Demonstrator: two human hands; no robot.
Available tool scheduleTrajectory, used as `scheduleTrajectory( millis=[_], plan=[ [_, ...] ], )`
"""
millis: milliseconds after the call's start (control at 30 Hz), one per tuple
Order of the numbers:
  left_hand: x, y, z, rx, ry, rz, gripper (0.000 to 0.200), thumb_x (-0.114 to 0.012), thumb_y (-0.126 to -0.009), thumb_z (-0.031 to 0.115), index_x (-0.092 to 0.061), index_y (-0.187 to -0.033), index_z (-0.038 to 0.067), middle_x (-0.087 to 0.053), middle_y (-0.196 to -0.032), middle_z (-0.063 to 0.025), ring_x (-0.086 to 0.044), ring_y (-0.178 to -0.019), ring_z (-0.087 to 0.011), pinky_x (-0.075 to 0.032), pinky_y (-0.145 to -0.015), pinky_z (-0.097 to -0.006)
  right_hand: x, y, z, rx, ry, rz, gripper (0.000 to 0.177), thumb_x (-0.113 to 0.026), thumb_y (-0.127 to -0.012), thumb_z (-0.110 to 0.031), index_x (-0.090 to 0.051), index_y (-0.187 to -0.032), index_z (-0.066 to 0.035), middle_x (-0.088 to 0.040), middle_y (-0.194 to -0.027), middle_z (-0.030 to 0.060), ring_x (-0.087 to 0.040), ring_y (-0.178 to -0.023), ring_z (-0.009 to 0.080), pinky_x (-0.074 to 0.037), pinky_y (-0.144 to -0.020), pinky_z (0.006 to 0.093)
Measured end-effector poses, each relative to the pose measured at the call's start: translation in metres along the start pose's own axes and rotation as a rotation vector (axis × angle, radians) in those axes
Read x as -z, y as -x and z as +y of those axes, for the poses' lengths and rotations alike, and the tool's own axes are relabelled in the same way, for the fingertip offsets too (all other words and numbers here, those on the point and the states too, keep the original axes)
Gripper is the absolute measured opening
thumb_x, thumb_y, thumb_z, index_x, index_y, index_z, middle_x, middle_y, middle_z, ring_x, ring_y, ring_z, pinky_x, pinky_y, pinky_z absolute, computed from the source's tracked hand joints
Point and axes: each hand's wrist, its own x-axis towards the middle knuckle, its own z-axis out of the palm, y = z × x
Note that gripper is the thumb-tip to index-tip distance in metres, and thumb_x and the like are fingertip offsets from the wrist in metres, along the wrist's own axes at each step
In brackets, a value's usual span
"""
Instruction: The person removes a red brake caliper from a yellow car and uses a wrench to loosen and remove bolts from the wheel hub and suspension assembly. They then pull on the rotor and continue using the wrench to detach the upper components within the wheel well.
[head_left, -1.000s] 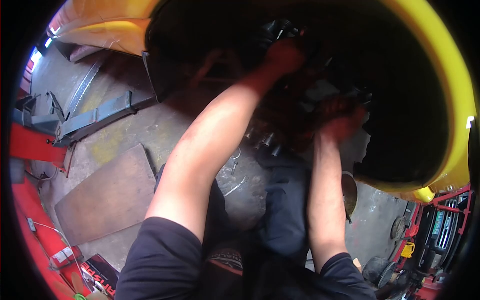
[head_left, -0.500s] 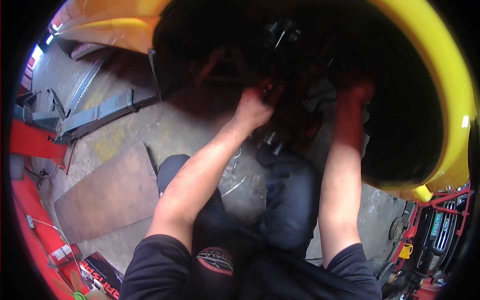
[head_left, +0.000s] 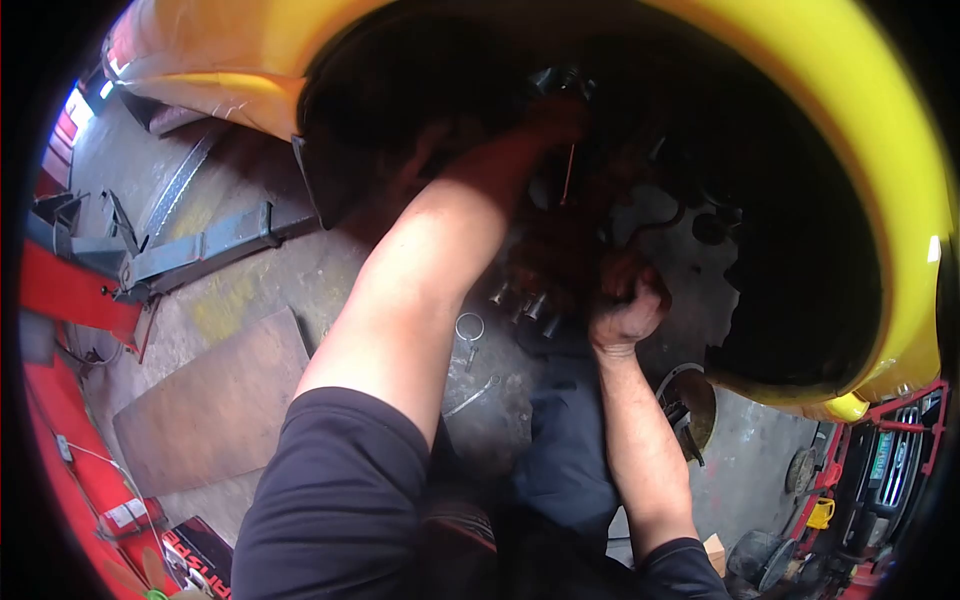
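Overhead, left hand [head_left: 553, 118] in wheel arch [head_left: 898, 180], fingers hidden; right hand [head_left: 625, 305] clamped on hub [head_left: 545, 255].

Rusty studded hub assembly [head_left: 555, 255] inside yellow wheel arch [head_left: 880, 150]

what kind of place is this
Most likely a car repair workshop: a yellow vehicle wheel arch stands over a stained concrete floor, metal wrenches lie loose on that floor, and a grey steel lift arm stretches out to the side.
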Motion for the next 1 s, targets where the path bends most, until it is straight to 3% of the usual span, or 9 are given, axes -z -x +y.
scheduleTrajectory(
  millis=[133, 467, 567, 600, 800, 867, 933, 1000],
  plan=[
    [-0.063, -0.050, -0.006, -0.036, -0.017, 0.133, 0.021, -0.053, -0.073, 0.014, -0.069, -0.085, 0.008, -0.065, -0.093, -0.0146, -0.061, -0.095, -0.0299, -0.050, -0.080, -0.0413, -0.005, 0.004, -0.006, 0.023, 0.026, 0.005, 0.035, -0.041, -0.084, -0.029, -0.035, -0.058, -0.006, -0.035, -0.054, 0.0029, -0.033, -0.048, 0.0117, -0.026, -0.047, 0.0278],
    [-0.047, -0.051, -0.018, -0.130, -0.120, 0.063, 0.021, -0.054, -0.073, 0.016, -0.070, -0.086, 0.011, -0.065, -0.096, -0.0117, -0.060, -0.096, -0.0298, -0.048, -0.083, -0.0425, -0.005, -0.005, -0.005, -0.021, 0.020, 0.048, 0.036, -0.044, -0.083, -0.026, -0.035, -0.055, -0.007, -0.034, -0.053, 0.0026, -0.032, -0.048, 0.0124, -0.025, -0.047, 0.0280],
    [-0.040, -0.051, -0.017, -0.174, -0.201, 0.065, 0.021, -0.054, -0.073, 0.017, -0.070, -0.086, 0.012, -0.065, -0.097, -0.0108, -0.060, -0.097, -0.0297, -0.048, -0.083, -0.0429, -0.001, -0.011, 0.000, 0.014, -0.169, 0.038, 0.030, -0.047, -0.081, -0.022, -0.041, -0.057, -0.004, -0.041, -0.053, 0.0055, -0.037, -0.047, 0.0138, -0.029, -0.045, 0.0276],
    [-0.031, -0.047, -0.013, -0.107, -0.185, -0.031, 0.021, -0.054, -0.073, 0.018, -0.070, -0.087, 0.013, -0.065, -0.098, -0.0108, -0.060, -0.098, -0.0295, -0.048, -0.084, -0.0432, 0.002, -0.011, 0.000, -0.006, -0.194, 0.019, 0.031, -0.047, -0.081, -0.022, -0.040, -0.057, -0.005, -0.040, -0.053, 0.0056, -0.037, -0.046, 0.0139, -0.029, -0.045, 0.0277],
    [-0.060, -0.069, -0.024, -0.062, 0.043, 0.054, 0.026, -0.057, -0.071, 0.024, -0.068, -0.093, 0.016, -0.064, -0.101, -0.0106, -0.058, -0.102, -0.0280, -0.047, -0.085, -0.0420, 0.007, -0.006, 0.000, 0.069, -0.162, -0.002, 0.036, -0.049, -0.083, -0.026, -0.038, -0.056, -0.005, -0.039, -0.052, 0.0055, -0.035, -0.046, 0.0133, -0.029, -0.046, 0.0276],
    [-0.103, -0.095, -0.040, -0.125, 0.057, 0.167, 0.024, -0.056, -0.072, 0.024, -0.069, -0.091, 0.016, -0.064, -0.100, -0.0107, -0.058, -0.102, -0.0281, -0.047, -0.085, -0.0417, 0.007, -0.003, 0.003, 0.103, -0.140, -0.018, 0.037, -0.048, -0.084, -0.027, -0.038, -0.056, -0.005, -0.040, -0.052, 0.0054, -0.035, -0.047, 0.0129, -0.029, -0.046, 0.0272],
    [-0.093, -0.088, -0.039, -0.148, -0.021, 0.167, 0.021, -0.056, -0.071, 0.024, -0.069, -0.087, 0.016, -0.065, -0.098, -0.0102, -0.058, -0.101, -0.0279, -0.046, -0.085, -0.0414, 0.008, -0.004, 0.006, 0.129, -0.098, -0.015, 0.037, -0.048, -0.084, -0.029, -0.039, -0.057, -0.005, -0.041, -0.053, 0.0052, -0.035, -0.047, 0.0126, -0.030, -0.045, 0.0269],
    [-0.030, -0.038, -0.009, -0.141, -0.134, 0.097, 0.019, -0.056, -0.070, 0.023, -0.069, -0.082, 0.015, -0.065, -0.093, -0.0092, -0.058, -0.098, -0.0275, -0.047, -0.084, -0.0410, 0.012, -0.004, 0.006, 0.076, -0.130, -0.005, 0.039, -0.047, -0.084, -0.031, -0.039, -0.056, -0.005, -0.042, -0.053, 0.0048, -0.036, -0.047, 0.0123, -0.030, -0.044, 0.0266]
  ],
)
